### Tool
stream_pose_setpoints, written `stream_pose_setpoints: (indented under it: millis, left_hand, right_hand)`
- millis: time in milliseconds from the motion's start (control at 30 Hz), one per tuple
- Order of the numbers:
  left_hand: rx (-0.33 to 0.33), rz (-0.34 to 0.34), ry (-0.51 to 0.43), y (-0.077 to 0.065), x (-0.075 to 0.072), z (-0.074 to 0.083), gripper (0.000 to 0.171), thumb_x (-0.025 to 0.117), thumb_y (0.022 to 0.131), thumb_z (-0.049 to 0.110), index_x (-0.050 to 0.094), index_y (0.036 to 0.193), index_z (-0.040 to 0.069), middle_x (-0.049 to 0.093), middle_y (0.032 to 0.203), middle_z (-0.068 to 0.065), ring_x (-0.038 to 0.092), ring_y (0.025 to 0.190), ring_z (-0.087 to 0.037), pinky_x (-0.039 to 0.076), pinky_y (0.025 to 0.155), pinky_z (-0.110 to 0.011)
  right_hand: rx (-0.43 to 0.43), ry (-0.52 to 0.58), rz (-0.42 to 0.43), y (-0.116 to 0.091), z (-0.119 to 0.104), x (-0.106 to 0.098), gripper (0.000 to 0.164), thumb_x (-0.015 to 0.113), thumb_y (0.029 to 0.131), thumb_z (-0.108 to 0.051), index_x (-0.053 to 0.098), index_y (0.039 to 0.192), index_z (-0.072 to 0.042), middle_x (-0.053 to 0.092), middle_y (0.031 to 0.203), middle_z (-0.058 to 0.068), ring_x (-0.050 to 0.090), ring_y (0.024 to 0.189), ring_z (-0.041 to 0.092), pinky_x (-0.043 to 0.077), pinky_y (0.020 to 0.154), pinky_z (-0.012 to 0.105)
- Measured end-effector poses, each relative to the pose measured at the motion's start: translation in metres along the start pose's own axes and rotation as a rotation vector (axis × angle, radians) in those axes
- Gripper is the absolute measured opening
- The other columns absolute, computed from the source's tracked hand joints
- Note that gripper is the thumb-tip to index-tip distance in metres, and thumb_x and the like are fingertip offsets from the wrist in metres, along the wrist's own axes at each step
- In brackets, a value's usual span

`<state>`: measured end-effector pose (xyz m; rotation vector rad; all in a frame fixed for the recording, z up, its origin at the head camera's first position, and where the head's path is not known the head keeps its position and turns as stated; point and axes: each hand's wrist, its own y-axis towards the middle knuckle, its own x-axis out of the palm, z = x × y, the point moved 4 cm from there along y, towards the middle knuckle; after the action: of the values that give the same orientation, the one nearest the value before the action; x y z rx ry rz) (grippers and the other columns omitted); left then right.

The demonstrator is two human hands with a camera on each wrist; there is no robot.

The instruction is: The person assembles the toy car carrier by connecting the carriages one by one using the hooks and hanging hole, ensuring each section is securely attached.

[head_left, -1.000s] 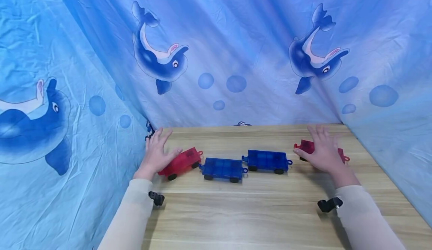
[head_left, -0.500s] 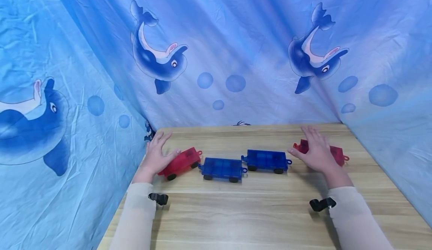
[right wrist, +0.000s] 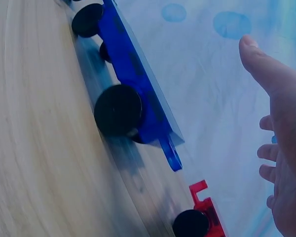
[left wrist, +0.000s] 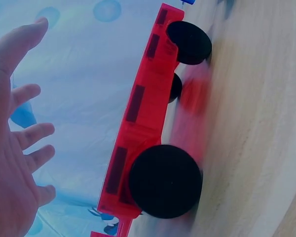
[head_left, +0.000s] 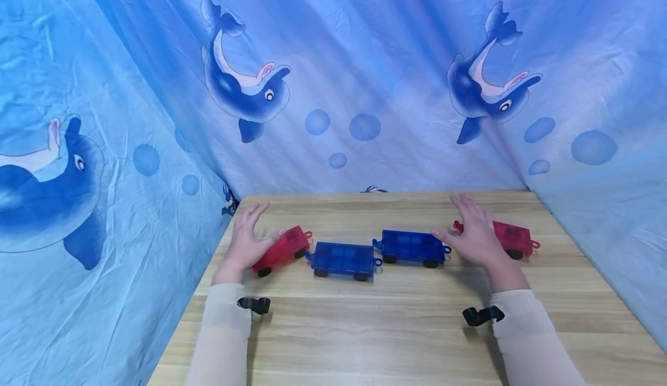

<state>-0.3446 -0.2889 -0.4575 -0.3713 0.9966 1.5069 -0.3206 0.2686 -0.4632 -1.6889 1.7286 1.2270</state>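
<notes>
Four-wheeled toy wagons stand in a loose row on the wooden table. At the left is a red wagon [head_left: 286,248], turned at an angle; my left hand [head_left: 244,246] hovers over its left end, fingers spread. In the left wrist view, this red wagon [left wrist: 138,118] and my left hand [left wrist: 15,148] are apart. Two translucent blue wagons, the left one [head_left: 343,258] and the right one [head_left: 409,246], stand in the middle, hook beside ring. My right hand [head_left: 475,238], fingers extended and holding nothing, partly hides the right red wagon [head_left: 513,238]; its thumb overlaps the right blue wagon's end.
The wood-grain table [head_left: 365,328] reaches back to a blue dolphin-print curtain [head_left: 333,85], which also hangs along both sides. Black camera mounts, one at the left wrist [head_left: 255,305] and one at the right wrist [head_left: 483,315], jut inward over the table.
My right hand has moved left, from over the right red wagon toward the right blue one. The left hand has shifted slightly right. The wagons stay where they were.
</notes>
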Motion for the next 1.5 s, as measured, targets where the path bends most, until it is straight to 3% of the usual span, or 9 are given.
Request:
stream_pose_setpoints:
  millis: [267, 500, 767, 1067, 1500]
  left_hand:
    - [0.030, -0.032, -0.002, 0.001, 0.008, 0.003, 0.089, 0.082, 0.088, 0.053, 0.043, 0.162, 0.021, 0.035, 0.164, -0.018, 0.026, 0.148, -0.049, 0.030, 0.111, -0.074]
    - [0.036, -0.084, 0.012, 0.000, 0.015, 0.009, 0.083, 0.084, 0.089, 0.047, 0.048, 0.159, 0.020, 0.039, 0.161, -0.017, 0.032, 0.147, -0.045, 0.022, 0.118, -0.070]
    - [0.013, -0.123, 0.012, -0.001, 0.018, 0.014, 0.083, 0.082, 0.089, 0.049, 0.047, 0.159, 0.023, 0.038, 0.163, -0.015, 0.032, 0.146, -0.045, 0.035, 0.111, -0.071]
    - [-0.042, -0.186, 0.012, -0.003, 0.022, 0.012, 0.087, 0.083, 0.089, 0.049, 0.043, 0.162, 0.022, 0.035, 0.166, -0.012, 0.029, 0.151, -0.042, 0.038, 0.111, -0.070]
    - [-0.070, -0.258, 0.017, -0.006, 0.029, 0.006, 0.091, 0.088, 0.083, 0.049, 0.045, 0.160, 0.025, 0.042, 0.160, -0.013, 0.042, 0.142, -0.040, 0.048, 0.106, -0.061]
  right_hand:
    - [-0.022, 0.006, -0.024, 0.001, -0.016, 0.011, 0.105, 0.070, 0.092, -0.064, 0.020, 0.168, -0.012, 0.009, 0.174, 0.019, 0.006, 0.158, 0.044, -0.009, 0.121, 0.069]
    - [-0.066, -0.037, -0.073, 0.008, -0.037, 0.030, 0.108, 0.068, 0.090, -0.071, 0.023, 0.167, -0.011, 0.012, 0.174, 0.017, 0.012, 0.157, 0.045, -0.008, 0.121, 0.070]
    - [-0.100, -0.025, -0.110, 0.018, -0.057, 0.048, 0.108, 0.066, 0.088, -0.076, 0.024, 0.168, -0.017, 0.015, 0.174, 0.012, 0.015, 0.158, 0.041, -0.005, 0.123, 0.067]
    - [-0.138, -0.019, -0.175, 0.014, -0.082, 0.080, 0.099, 0.076, 0.089, -0.062, 0.032, 0.166, -0.017, 0.031, 0.168, 0.016, 0.027, 0.154, 0.042, 0.000, 0.124, 0.065]
    - [-0.214, -0.011, -0.229, 0.005, -0.116, 0.106, 0.094, 0.079, 0.087, -0.062, 0.042, 0.162, -0.018, 0.041, 0.164, 0.005, 0.032, 0.154, 0.032, 0.006, 0.125, 0.064]
